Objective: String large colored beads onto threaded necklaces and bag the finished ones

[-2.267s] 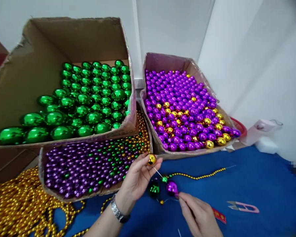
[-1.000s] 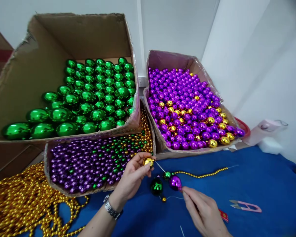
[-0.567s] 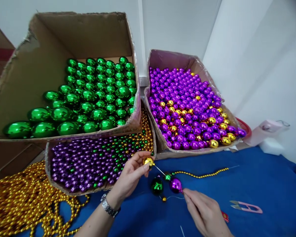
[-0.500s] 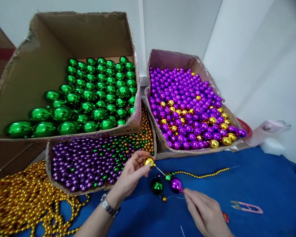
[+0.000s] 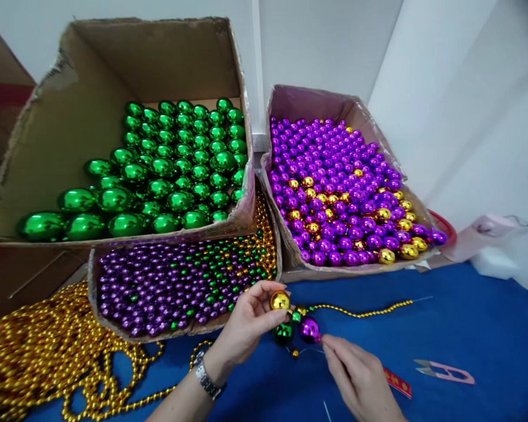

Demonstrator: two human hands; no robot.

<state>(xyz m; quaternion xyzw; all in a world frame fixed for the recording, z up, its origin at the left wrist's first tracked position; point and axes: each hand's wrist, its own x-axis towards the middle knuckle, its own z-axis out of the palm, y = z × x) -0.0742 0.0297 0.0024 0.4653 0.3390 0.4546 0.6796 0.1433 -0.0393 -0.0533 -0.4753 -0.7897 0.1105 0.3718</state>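
Note:
My left hand (image 5: 259,316), with a metal watch on its wrist, pinches a shiny gold ball (image 5: 280,300) between thumb and fingers. Close to it, a small green bead (image 5: 296,316) sits between the gold ball and a large purple ball (image 5: 310,329). The fingers of my right hand (image 5: 358,372) are closed at the purple ball's lower right side, on its small end. Partly behind my left thumb is a dark green ball (image 5: 283,333). Below it, a small gold bead (image 5: 295,353) lies on a thin thread. A string of small gold beads (image 5: 365,312) runs off to the right.
Cardboard boxes hold large green balls (image 5: 158,187), purple and gold balls (image 5: 334,152), and small mixed beads (image 5: 158,287). Gold bead strands (image 5: 39,351) pile up at left. Pink thread snips (image 5: 446,372) and a red strip (image 5: 398,384) lie on the blue cloth (image 5: 466,316).
My left hand has moved right and slightly down with the gold ball. The needle-like length between it and the green bead no longer shows; the gold ball now sits close to that bead.

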